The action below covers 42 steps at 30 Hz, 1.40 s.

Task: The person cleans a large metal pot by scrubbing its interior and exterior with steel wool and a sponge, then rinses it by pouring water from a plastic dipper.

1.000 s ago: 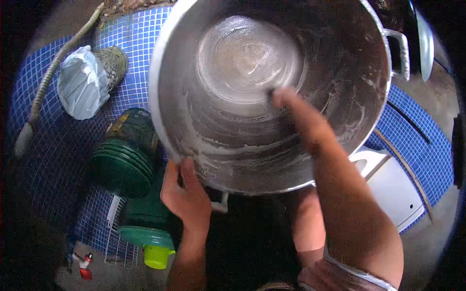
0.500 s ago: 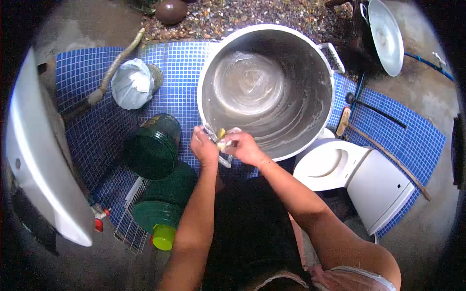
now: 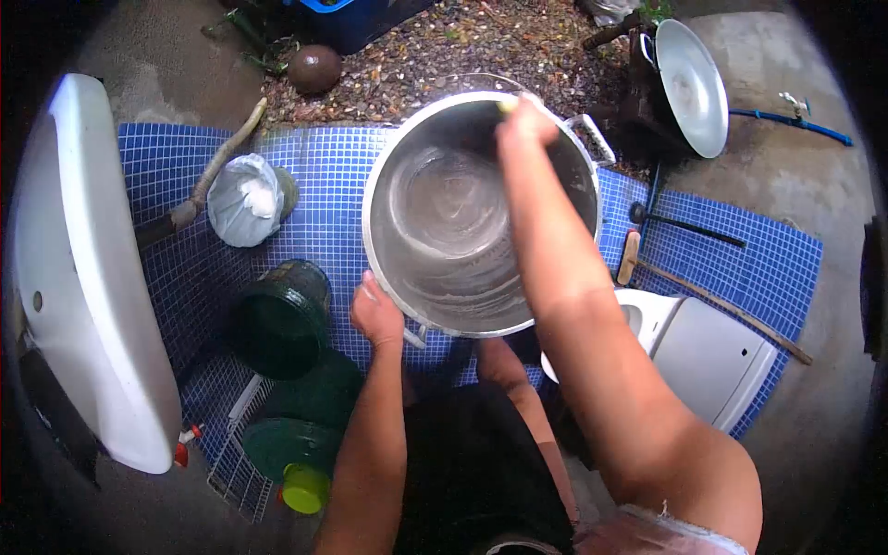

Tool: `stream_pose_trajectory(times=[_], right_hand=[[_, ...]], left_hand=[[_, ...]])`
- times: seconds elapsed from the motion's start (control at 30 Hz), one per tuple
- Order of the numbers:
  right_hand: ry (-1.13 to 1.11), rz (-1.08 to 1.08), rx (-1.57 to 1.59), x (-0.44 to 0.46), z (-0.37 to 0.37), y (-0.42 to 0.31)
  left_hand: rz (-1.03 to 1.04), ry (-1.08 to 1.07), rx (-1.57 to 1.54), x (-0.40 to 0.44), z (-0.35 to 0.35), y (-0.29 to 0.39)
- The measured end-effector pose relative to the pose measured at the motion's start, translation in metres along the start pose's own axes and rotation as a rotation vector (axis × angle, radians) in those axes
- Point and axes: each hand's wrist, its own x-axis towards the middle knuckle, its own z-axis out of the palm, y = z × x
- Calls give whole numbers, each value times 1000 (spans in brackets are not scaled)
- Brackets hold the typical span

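Note:
A large metal pot (image 3: pixel 444 268) stands tilted with its mouth facing me, whitish smears covering its inner wall and base. At its near left edge, beside a side handle (image 3: pixel 415 337), my left hand (image 3: pixel 376 312) is closed on the rim, its fingertips partly hidden. My right hand (image 3: pixel 529 122) reaches across the mouth to the far rim. It is closed around a small yellow sponge (image 3: pixel 506 107), of which only a bit shows. My right forearm hides part of the pot's inside.
Left are a white basin (image 3: pixel 120 305), a bag-lined bin (image 3: pixel 242 208), dark green buckets (image 3: pixel 277 319) and a lime cup (image 3: pixel 305 488). Right are a white toilet (image 3: pixel 708 347), a wooden-handled brush (image 3: pixel 629 259) and a wide metal pan (image 3: pixel 692 88). Blue tiles (image 3: pixel 333 185) lie beneath; gravel (image 3: pixel 462 55) beyond.
My right hand has moved from the near rim, beside my left hand, up to the far rim with the sponge. My left hand has stayed at the near left edge. The view has shifted.

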Motion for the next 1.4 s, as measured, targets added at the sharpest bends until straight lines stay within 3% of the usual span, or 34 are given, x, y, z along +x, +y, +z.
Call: stream_pose_trajectory(times=[0.07, 0.2, 0.27, 0.33, 0.37, 0.4, 0.43, 0.47, 0.5, 0.53, 0.57, 0.63, 0.67, 0.7, 0.87, 0.9, 0.93, 1.03, 1.13, 1.17, 1.2, 1.23, 1.27, 1.3, 1.33, 1.37, 1.4], right_hand=[[185, 137, 36, 55, -32, -26], [216, 183, 100, 41, -53, -42], [136, -48, 22, 53, -52, -12], [-264, -67, -225, 34, -62, -7], [-464, -221, -894, 26, -61, -14], [-606, -527, -1498, 17, -58, -23], [-829, -506, -1622, -32, -60, -70], [-912, -295, -1727, -34, -56, -68], [-1015, -312, -1772, -36, -60, -72], [-1128, -440, -1808, -50, -64, -80], [-1221, -561, -1845, -65, -66, -92], [-1356, -763, -1900, -65, -58, -84], [-1375, -828, -1921, -64, -57, -87], [-1393, -885, -1926, -68, -51, -91], [-1397, -1071, -1916, -70, -35, -86], [-1397, -1097, -1909, -72, -35, -85], [-1393, -1128, -1907, -72, -34, -84], [-1362, -1249, -1883, -80, -16, -80], [-1293, -1331, -1795, -96, 18, -76], [-1260, -1328, -1767, -101, 19, -80], [-1227, -1320, -1716, -104, 21, -80], [-1214, -1261, -1622, -96, 18, -76], [-1242, -1171, -1497, -93, 2, -76], [-1400, -776, -1172, -83, -67, -99], [-1335, -146, -945, -85, -102, -108], [-1251, 416, -517, -58, -141, -79], [-1211, 630, -279, -54, -173, -82]], left_hand=[[16, 6, -26, 1, 6, -8], [57, 37, -14, 0, -1, 3], [84, 57, 1, -2, 0, 1], [83, 14, -45, 3, 10, -12], [73, 12, -71, 0, 4, -1], [66, 9, -75, 0, 4, 1], [63, -14, -67, 0, 4, -5], [170, 9, -102, 10, 18, -33], [99, -71, -39, 13, 15, -33], [217, -44, -16, 9, 8, -23], [173, -140, -6, 6, -1, -11], [386, -24, 184, 24, 17, -44], [160, -121, 209, 22, 17, -39], [166, -123, 206, 25, 21, -40], [517, 5, 303, 40, 28, -86], [416, 70, 624, 51, 42, -98], [406, 71, 624, 56, 42, -115], [427, 60, 591, 29, 22, -78], [194, -61, -198, 21, 22, -50], [625, 164, 304, 55, 40, -109], [303, -29, 315, 34, 19, -57], [132, -87, 197, 19, 7, -24], [210, -59, 132, 29, 16, -47], [239, -71, 53, 24, 20, -50], [181, -134, -37, 24, 16, -51], [117, -191, -125, 24, 12, -52], [475, -213, 317, 43, 24, -101]])
